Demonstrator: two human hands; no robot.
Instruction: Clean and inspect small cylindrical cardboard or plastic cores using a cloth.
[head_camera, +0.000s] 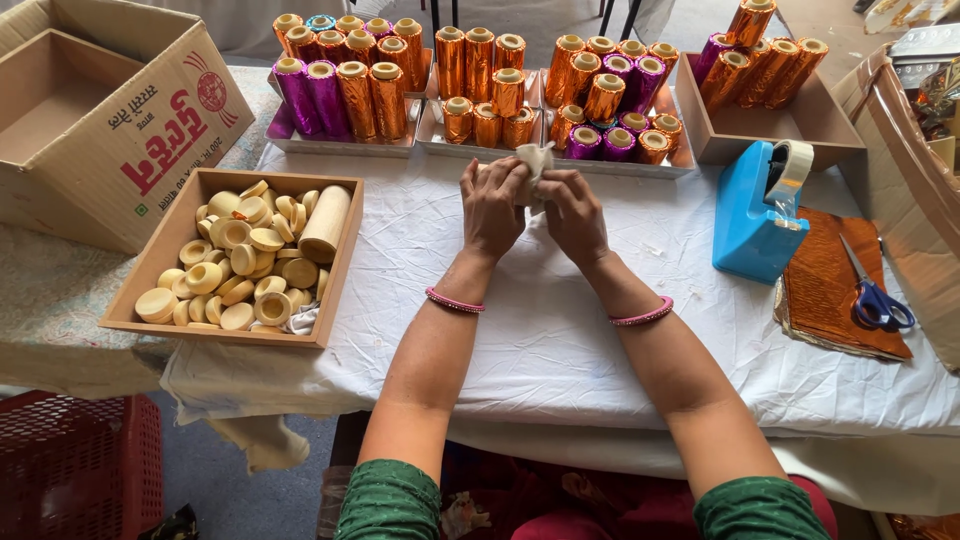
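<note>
A small cream-white paper-wrapped piece (534, 160) is pinched between the left hand (492, 207) and right hand (574, 214), fingers closed on it, above the white-clothed desk (560, 330). It is held just before the trays of orange and purple foil-wrapped spools (480, 90). A wooden tray of pale round discs (240, 265) is noted left; a blue tape dispenser (757, 215) right.

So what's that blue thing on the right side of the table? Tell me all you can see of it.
It is a tape dispenser, a chunky bright blue body that looks like plastic, standing upright on the white cloth. A roll of pale tape sits in its raised top end at the back, and the body slopes down toward the front. Neither hand touches it; the right hand works off to its left. Its right edge meets a stack of copper-coloured foil sheets, where blue-handled scissors lie.
</note>
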